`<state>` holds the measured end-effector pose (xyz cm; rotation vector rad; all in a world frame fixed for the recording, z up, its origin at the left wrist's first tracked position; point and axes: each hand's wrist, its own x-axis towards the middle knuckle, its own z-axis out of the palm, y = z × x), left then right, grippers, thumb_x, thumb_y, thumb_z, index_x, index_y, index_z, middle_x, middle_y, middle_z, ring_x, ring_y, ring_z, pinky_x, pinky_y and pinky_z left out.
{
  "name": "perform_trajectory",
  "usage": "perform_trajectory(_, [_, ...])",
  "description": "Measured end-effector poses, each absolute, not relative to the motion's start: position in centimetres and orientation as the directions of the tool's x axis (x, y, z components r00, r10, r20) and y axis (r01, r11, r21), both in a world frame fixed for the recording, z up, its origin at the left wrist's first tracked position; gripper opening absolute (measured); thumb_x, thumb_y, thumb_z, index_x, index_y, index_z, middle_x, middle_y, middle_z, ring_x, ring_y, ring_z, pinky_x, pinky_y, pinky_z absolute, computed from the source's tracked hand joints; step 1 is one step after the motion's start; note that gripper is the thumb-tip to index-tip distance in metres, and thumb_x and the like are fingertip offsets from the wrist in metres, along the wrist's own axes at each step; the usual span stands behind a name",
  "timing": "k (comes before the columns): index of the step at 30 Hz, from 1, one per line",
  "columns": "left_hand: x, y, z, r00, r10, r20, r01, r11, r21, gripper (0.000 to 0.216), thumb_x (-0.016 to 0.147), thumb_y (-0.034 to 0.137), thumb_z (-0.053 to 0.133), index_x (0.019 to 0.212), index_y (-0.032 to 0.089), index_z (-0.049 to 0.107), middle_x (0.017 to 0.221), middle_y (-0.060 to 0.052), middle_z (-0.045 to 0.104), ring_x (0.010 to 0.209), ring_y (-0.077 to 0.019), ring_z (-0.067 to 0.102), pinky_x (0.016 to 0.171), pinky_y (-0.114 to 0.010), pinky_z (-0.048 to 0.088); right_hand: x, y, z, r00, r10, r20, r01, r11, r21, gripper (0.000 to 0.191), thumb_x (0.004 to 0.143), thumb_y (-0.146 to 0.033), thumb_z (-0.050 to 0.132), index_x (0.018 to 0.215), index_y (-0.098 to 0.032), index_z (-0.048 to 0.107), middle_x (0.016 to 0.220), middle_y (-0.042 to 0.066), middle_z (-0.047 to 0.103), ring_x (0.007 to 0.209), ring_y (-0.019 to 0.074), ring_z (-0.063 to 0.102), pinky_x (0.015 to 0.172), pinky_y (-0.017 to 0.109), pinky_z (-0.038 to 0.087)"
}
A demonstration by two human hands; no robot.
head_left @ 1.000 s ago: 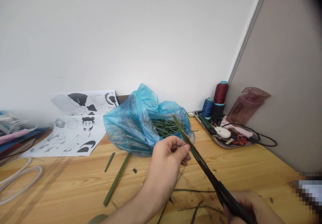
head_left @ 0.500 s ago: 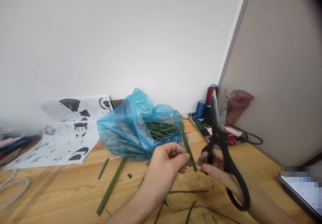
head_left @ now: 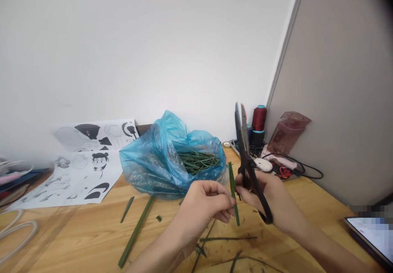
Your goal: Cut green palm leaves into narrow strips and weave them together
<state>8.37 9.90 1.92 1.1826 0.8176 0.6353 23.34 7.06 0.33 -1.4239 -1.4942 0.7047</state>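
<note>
Green leaf strip point(head_left: 232, 179) stands nearly upright, right of centre in lower half of the frame, pinched by fingertips of my left hand point(head_left: 208, 201). My right hand point(head_left: 273, 197), grasping scissors point(head_left: 246, 162), has come nearer since the earlier frame. I count one held strip, one scissors, one blue bag point(head_left: 147, 162).

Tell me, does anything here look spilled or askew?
Yes: green scraps lie scattered loose on the wooden table, outside the blue bag that holds a heap of similar strips. The reddish container near the red spool also looks tilted, though the lens may exaggerate that.
</note>
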Motion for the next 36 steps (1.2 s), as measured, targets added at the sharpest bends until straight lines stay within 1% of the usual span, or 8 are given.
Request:
perform_trajectory(7, [8.1,9.4,2.1,0.666,0.710,-0.230,-0.005,0.312,0.950,0.006,0.057,0.013,0.057,0.052,0.012,0.055,0.046,0.001,0.054,0.042,-0.0058,0.046,0.046,-0.018,0.039,30.1,10.5,-2.5,0.560,0.806,0.192,0.321,0.003,-0.947,0.014,0.058,-0.027,0.063,0.062,-0.015,0.059,0.052,0.000,0.055,0.049,0.0142,0.050,0.043,0.022,0.037])
perform_trajectory(12, [8.7,8.7,1.5,0.668,0.699,-0.253,0.078,0.273,0.959,0.007,0.053,0.015,0.058,0.050,0.014,0.052,0.046,0.003,0.052,0.042,-0.0060,0.045,0.046,-0.018,0.038,32.1,10.6,-1.6,0.700,0.659,0.275,0.288,0.091,-0.953,0.020,0.064,-0.033,0.058,0.075,-0.017,0.056,0.060,-0.001,0.055,0.051,0.0137,0.050,0.042,0.022,0.037])
perform_trajectory(15, [9.2,8.4,1.3,0.646,0.710,-0.281,0.134,0.257,0.957,0.005,0.051,0.012,0.057,0.050,0.014,0.052,0.044,0.004,0.050,0.042,-0.0059,0.043,0.044,-0.018,0.035,29.0,10.8,1.2,0.572,0.714,0.404,0.433,0.155,-0.888,0.019,0.063,-0.032,0.062,0.075,-0.018,0.058,0.063,-0.001,0.057,0.056,0.0137,0.052,0.047,0.020,0.039])
perform_trajectory(19, [9.3,8.1,1.0,0.639,0.691,-0.337,0.218,0.258,0.941,0.006,0.049,0.012,0.058,0.050,0.014,0.052,0.045,0.004,0.050,0.042,-0.0059,0.042,0.042,-0.017,0.031,23.6,13.6,4.0,0.118,0.889,0.443,0.670,0.258,-0.696,0.011,0.065,-0.025,0.057,0.068,-0.015,0.062,0.061,0.001,0.061,0.057,0.0150,0.054,0.050,0.020,0.037])
perform_trajectory(22, [9.2,8.0,0.7,0.668,0.661,-0.341,0.235,0.247,0.940,0.007,0.047,0.012,0.060,0.051,0.014,0.054,0.047,0.004,0.052,0.042,-0.0057,0.042,0.042,-0.017,0.030,21.9,16.5,4.8,0.112,0.882,0.458,0.694,0.260,-0.672,0.010,0.062,-0.021,0.057,0.056,-0.014,0.060,0.052,0.002,0.058,0.055,0.0162,0.053,0.049,0.022,0.034])
perform_trajectory(29, [8.8,9.0,1.3,0.611,0.757,-0.232,0.010,0.286,0.958,0.010,0.053,0.018,0.063,0.055,0.014,0.054,0.048,0.001,0.056,0.045,-0.0078,0.048,0.047,-0.020,0.039,24.7,13.3,5.3,0.184,0.885,0.428,0.605,0.241,-0.759,0.021,0.072,-0.034,0.051,0.067,-0.014,0.057,0.055,0.000,0.055,0.052,0.0119,0.050,0.047,0.019,0.035])
perform_trajectory(32, [8.4,9.8,1.7,0.520,0.838,-0.165,-0.118,0.261,0.958,0.011,0.059,0.020,0.062,0.059,0.012,0.055,0.052,0.000,0.057,0.048,-0.0071,0.049,0.051,-0.019,0.040,24.8,9.2,3.4,0.257,0.909,0.328,0.509,0.161,-0.845,0.033,0.074,-0.041,0.046,0.050,-0.017,0.044,0.048,-0.001,0.049,0.048,0.0109,0.045,0.048,0.020,0.034])
perform_trajectory(36, [7.7,10.4,2.0,0.459,0.882,-0.106,-0.203,0.220,0.954,0.011,0.063,0.021,0.061,0.061,0.011,0.056,0.058,-0.001,0.059,0.051,-0.0066,0.049,0.052,-0.017,0.040,23.6,5.6,-1.0,0.160,0.987,-0.029,0.367,-0.087,-0.926,0.031,0.065,-0.045,0.051,0.051,-0.018,0.042,0.046,-0.003,0.041,0.047,0.0123,0.043,0.045,0.021,0.036])
